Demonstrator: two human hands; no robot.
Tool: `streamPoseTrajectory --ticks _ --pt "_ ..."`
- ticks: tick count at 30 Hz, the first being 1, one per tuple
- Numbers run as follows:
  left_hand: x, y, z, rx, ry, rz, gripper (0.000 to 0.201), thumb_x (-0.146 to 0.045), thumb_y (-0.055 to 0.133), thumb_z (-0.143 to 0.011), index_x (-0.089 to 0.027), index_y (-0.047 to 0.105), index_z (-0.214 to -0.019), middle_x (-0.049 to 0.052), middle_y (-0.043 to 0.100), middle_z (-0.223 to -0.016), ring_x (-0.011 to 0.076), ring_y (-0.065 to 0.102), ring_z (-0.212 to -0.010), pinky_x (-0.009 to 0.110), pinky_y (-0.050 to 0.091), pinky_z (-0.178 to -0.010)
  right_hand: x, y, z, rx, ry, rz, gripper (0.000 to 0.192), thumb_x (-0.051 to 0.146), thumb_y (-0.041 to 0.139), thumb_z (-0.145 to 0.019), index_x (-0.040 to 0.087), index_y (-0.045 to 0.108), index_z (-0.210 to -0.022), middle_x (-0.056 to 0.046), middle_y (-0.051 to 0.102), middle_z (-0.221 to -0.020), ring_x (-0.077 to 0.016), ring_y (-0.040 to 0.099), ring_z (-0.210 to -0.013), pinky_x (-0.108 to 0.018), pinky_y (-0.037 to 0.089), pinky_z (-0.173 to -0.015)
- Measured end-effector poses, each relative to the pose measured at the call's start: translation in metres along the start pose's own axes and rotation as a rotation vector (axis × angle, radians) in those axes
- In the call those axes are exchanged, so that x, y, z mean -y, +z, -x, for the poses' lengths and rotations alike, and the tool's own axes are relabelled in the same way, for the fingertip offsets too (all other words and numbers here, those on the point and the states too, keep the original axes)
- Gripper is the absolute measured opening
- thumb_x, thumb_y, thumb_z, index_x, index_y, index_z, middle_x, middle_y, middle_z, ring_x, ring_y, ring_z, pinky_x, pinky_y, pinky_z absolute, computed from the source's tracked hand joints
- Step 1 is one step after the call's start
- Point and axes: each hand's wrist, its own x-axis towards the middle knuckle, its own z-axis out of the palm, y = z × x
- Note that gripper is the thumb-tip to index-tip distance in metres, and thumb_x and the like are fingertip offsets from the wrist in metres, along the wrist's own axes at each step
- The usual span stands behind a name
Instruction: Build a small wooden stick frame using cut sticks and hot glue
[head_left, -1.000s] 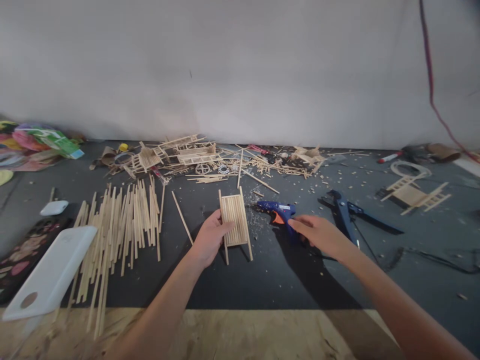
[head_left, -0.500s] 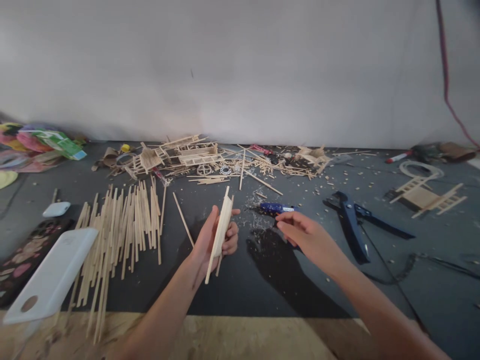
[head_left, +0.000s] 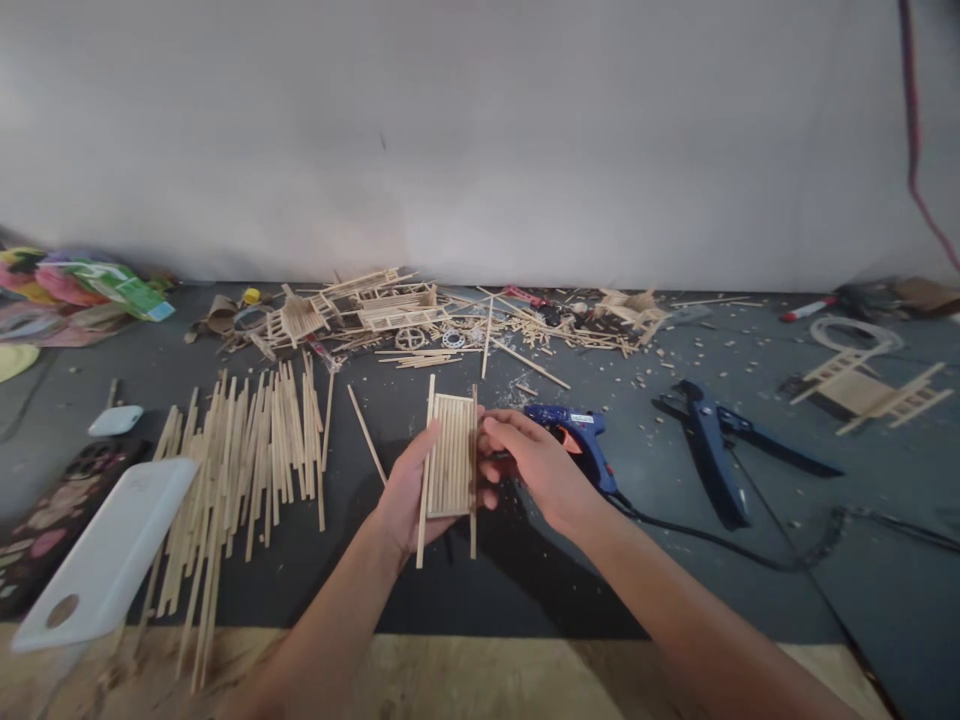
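Wooden stick panel (head_left: 452, 455) is pinched between left hand (head_left: 405, 490) and right hand (head_left: 536, 470) fingers.

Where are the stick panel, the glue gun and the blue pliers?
stick panel (head_left: 452, 455), head view, middle of its slats.
glue gun (head_left: 581, 437), head view, blue body.
blue pliers (head_left: 711, 445), head view, nearer handle.

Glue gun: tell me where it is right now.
The glue gun lies on the dark mat at centre, just behind the right hand, left of the blue cutters.
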Motion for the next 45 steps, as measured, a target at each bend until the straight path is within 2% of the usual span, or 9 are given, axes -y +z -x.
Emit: streamPoseTrajectory --ticks 2,5,8,14,19,23,32,40,45 --pt "0.001 -0.002 -0.001 -0.021 -0.022 -0.02 0.04 -0.035 0.035 -0.086 -0.011 0.057 -0.109 0.012 0.063 -0.098 0.0212 0.059 -0.08 0.035 0.048 -0.067 0.003 0.001 -0.001 -0.049 0.043 -0.034 0.024 0.041 0.057 -0.073 0.022 0.053 -0.087 0.003 0.047 -0.064 -0.0085 0.044 -0.046 -0.018 0.032 -0.03" --pt "0.004 -0.006 -0.003 -0.08 -0.112 -0.055 0.036 -0.031 0.039 -0.085 -0.01 0.06 -0.105 0.013 0.065 -0.097 0.0228 0.062 -0.082 0.036 0.049 -0.071 0.004 0.0 -0.002 -0.058 0.096 -0.032 0.026 0.044 0.057 -0.072 0.021 0.056 -0.084 0.004 0.046 -0.059 -0.007 0.042 -0.044 -0.015 0.025 -0.029" --pt "0.005 -0.008 -0.002 -0.132 -0.156 -0.102 0.033 -0.032 0.045 -0.082 -0.011 0.061 -0.102 0.013 0.067 -0.095 0.0229 0.064 -0.08 0.035 0.049 -0.072 0.003 -0.002 -0.002 -0.038 0.1 -0.018 0.029 0.046 0.057 -0.072 0.018 0.058 -0.078 0.003 0.046 -0.057 -0.0062 0.041 -0.043 -0.015 0.024 -0.032" --pt "0.009 -0.001 -0.002 -0.156 -0.098 -0.232 0.029 -0.029 0.051 -0.081 -0.01 0.058 -0.102 0.014 0.067 -0.091 0.0227 0.064 -0.078 0.036 0.049 -0.075 0.007 -0.01 0.004 0.014 0.059 0.024 0.027 0.045 0.058 -0.071 0.021 0.058 -0.084 0.007 0.039 -0.052 -0.0056 0.035 -0.041 -0.019 0.028 -0.036" --pt "0.014 -0.001 -0.005 -0.227 0.058 -0.317 0.034 -0.027 0.06 -0.076 -0.018 0.05 -0.107 0.007 0.067 -0.087 0.02 0.064 -0.071 0.036 0.049 -0.069 0.005 -0.014 0.006 -0.023 -0.066 0.103 0.026 0.042 0.059 -0.07 0.02 0.061 -0.085 0.002 0.053 -0.065 -0.0102 0.046 -0.053 -0.023 0.038 -0.044" --pt "0.019 -0.005 -0.008 -0.227 0.235 -0.418 0.031 -0.029 0.054 -0.08 -0.02 0.052 -0.109 0.006 0.064 -0.099 0.0192 0.061 -0.085 0.033 0.046 -0.077 0.004 -0.013 0.005 -0.104 -0.15 0.124 0.023 0.037 0.059 -0.071 0.02 0.062 -0.086 -0.001 0.061 -0.075 -0.0131 0.053 -0.066 -0.025 0.042 -0.06" --pt "0.025 -0.007 -0.006 -0.317 0.422 -0.926 0.035 -0.035 0.044 -0.084 -0.023 0.054 -0.115 0.005 0.056 -0.119 0.0205 0.048 -0.112 0.033 0.033 -0.096 0.002 -0.005 0.005 -0.01 -0.091 0.111 0.021 0.037 0.063 -0.068 0.018 0.064 -0.075 -0.002 0.062 -0.071 -0.0155 0.057 -0.068 -0.028 0.042 -0.064" --pt "0.023 -0.01 -0.007 -0.325 0.467 -0.759 0.032 -0.029 0.054 -0.079 -0.02 0.057 -0.109 0.006 0.059 -0.113 0.0194 0.055 -0.101 0.033 0.04 -0.09 0.003 -0.007 0.0 -0.061 -0.052 0.127 0.02 0.037 0.064 -0.066 0.018 0.063 -0.071 0.001 0.06 -0.065 -0.0135 0.055 -0.061 -0.026 0.042 -0.058" --pt "0.021 -0.005 -0.007 -0.286 0.39 -0.568 0.027 -0.023 0.06 -0.074 -0.018 0.062 -0.101 0.005 0.065 -0.099 0.0164 0.057 -0.09 0.029 0.043 -0.083 0.006 -0.012 0.001 -0.088 -0.003 0.159 0.019 0.035 0.066 -0.064 0.017 0.06 -0.066 0.002 0.058 -0.057 -0.0123 0.054 -0.053 -0.024 0.041 -0.052"
